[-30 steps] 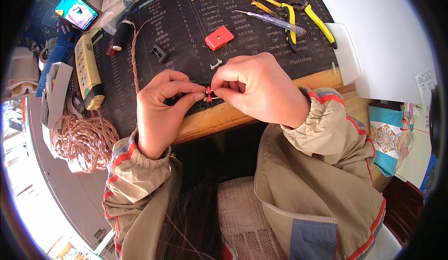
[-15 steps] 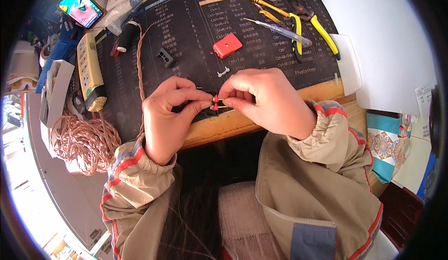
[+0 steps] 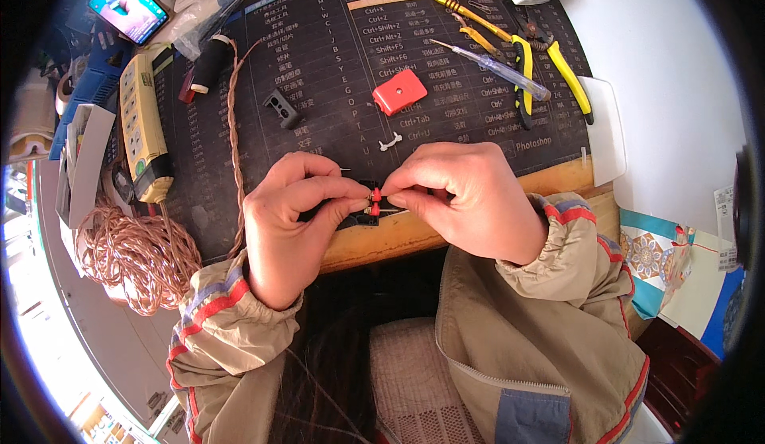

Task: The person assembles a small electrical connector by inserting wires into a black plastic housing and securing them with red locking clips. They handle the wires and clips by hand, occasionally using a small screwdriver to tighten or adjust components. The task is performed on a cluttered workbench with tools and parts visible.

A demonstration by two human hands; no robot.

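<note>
Near the front edge of the dark mat, both hands meet over a small red-and-black electrical part (image 3: 375,203) with bits of metal on it. My left hand (image 3: 287,225) is closed in a pinch on its left side. From the right, my right hand (image 3: 470,197) pinches at the red piece; its fingertips hide the detail there. Just beyond the fingers lies a small white plastic piece (image 3: 389,141). A red plastic cover (image 3: 401,92) rests farther up the mat, and a black moulded piece (image 3: 281,109) with holes sits to the left.
A screwdriver with a clear handle (image 3: 514,82) and yellow-black pliers (image 3: 570,82) lie at the far right. Twisted brown wire (image 3: 233,133) runs along the left, near a power strip (image 3: 145,133) and a wire coil (image 3: 139,253). A lit phone (image 3: 127,6) leans at the back left.
The whole view has shifted slightly, with mat and hands appearing lower. Both hands stay pinched at the small part. The phone's picture has changed.
</note>
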